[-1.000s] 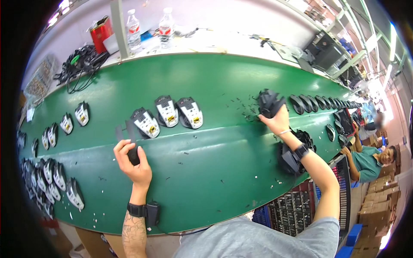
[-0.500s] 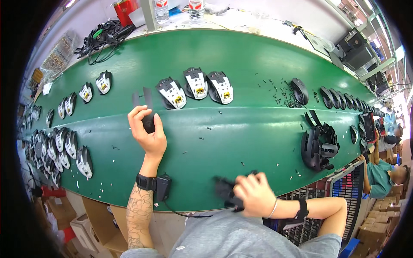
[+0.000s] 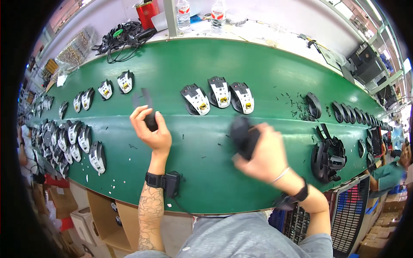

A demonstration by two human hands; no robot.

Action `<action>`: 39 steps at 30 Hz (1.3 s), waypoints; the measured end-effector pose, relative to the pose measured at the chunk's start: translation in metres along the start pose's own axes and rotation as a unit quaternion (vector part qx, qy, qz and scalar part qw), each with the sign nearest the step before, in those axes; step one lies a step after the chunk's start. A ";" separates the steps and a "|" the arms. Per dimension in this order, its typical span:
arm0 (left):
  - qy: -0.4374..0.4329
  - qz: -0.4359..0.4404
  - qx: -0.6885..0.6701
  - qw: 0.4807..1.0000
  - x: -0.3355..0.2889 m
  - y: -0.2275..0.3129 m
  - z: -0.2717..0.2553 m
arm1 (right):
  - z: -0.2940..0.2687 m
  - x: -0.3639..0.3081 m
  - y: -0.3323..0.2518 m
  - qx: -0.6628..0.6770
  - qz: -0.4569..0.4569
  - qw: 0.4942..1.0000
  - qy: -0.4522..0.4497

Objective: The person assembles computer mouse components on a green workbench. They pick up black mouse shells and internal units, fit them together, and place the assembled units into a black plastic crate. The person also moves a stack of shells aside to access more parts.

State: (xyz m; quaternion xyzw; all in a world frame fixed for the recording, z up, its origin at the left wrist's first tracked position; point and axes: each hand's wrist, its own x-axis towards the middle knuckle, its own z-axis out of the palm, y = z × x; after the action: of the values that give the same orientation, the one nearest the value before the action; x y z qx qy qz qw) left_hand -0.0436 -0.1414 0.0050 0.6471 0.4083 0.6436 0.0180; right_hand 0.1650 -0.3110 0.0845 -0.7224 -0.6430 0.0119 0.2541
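My left hand [image 3: 152,135] is raised over the green table, its fingers closed around a black mouse cover [image 3: 150,121] with two blurred prongs pointing away from me. To the right, my right hand [image 3: 266,159] grips a black mouse part [image 3: 244,135], too smeared by motion to show its details. Just beyond that hand, three partly assembled mice [image 3: 219,93] with white and black bodies and yellow patches lie side by side. A stack of curved black mouse shells [image 3: 325,157] rests right of my right hand.
Many white-and-black mouse bodies [image 3: 69,139] are heaped at the left. Small dark screws [image 3: 303,109] lie scattered near a black mouse [image 3: 313,105]; a row of black mice [image 3: 346,112] runs off right. Water bottles [image 3: 218,17] stand behind the table [image 3: 206,180]. Another person sits far right.
My right hand has moved from the near table edge up and away from me, carrying a black part. My left hand still holds the mouse cover. The whole view has shifted slightly.
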 end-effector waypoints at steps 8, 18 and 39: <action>0.051 -0.035 0.030 0.998 0.014 -0.029 -0.001 | 0.080 0.013 -0.057 -0.137 -0.035 0.980 -0.141; 0.013 -0.054 -0.003 0.998 0.002 -0.020 0.003 | -0.010 -0.005 0.117 -0.242 0.339 0.909 -0.034; -0.288 -0.200 -0.402 0.846 -0.065 0.162 0.033 | -0.051 -0.053 0.123 -0.137 0.179 0.947 0.228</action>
State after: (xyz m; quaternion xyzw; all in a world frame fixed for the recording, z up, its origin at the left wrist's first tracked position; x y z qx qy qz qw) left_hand 0.0766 -0.2683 0.0350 0.6438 0.2111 0.5182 0.5219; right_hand 0.2873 -0.3842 0.0654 -0.8372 -0.4232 -0.1960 0.2857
